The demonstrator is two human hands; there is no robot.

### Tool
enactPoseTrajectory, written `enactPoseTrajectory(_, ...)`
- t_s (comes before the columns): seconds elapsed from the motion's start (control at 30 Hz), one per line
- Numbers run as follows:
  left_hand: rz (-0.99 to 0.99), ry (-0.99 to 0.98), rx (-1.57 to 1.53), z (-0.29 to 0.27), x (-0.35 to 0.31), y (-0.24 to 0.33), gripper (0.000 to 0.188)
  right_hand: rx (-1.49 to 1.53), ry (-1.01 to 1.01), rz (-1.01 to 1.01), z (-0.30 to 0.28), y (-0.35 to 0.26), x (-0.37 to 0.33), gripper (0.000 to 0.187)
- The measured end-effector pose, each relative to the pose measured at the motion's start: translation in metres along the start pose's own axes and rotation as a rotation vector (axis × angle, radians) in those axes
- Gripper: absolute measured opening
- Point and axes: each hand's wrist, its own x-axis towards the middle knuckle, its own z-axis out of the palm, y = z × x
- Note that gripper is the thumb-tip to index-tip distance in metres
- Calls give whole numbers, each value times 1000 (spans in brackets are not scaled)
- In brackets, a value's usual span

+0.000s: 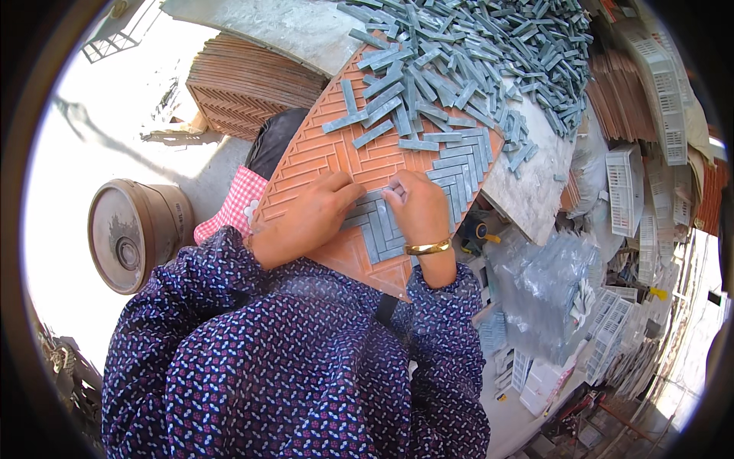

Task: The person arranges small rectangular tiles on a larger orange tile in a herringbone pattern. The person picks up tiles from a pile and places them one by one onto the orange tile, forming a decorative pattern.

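An orange herringbone-grooved tray (302, 172) lies tilted across my lap. Grey-blue tile strips (459, 174) fill its grooves along the right edge and the near middle. My left hand (317, 214) rests over the grooves, its fingers curled together with the tips down at the laid strips. Just to its right, my right hand (418, 210) pinches thumb and forefinger close above the pattern. Whatever either hand grips is hidden by the fingers. Loose strips (382, 99) lie scattered on the tray's far part.
A big heap of loose strips (527, 46) covers the pale board (527, 191) beyond the tray. Stacked orange trays (248, 84) stand at the far left. A lidded bucket (122, 237) is at the left. White plastic crates (623, 191) and clear plastic wrap (547, 283) crowd the right.
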Motion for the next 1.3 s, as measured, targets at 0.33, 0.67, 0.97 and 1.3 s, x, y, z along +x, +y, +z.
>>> enactPoseTrajectory(0.33,4,0,-6,-3,-1,2,22,147,22,11,0,3,-9,22)
enactPoseTrajectory(0.67,141,217,439,-12,49,0,22,-105,410,-285,-4,14,33,28)
enactPoseTrajectory(0.97,-11,101,208,-12,46,-6,22,213,170,-29,-14,10,29,28)
enactPoseTrajectory(1.3,-51,-32,53,-17,13,5,25,30,-16,-106,-14,11,11,32)
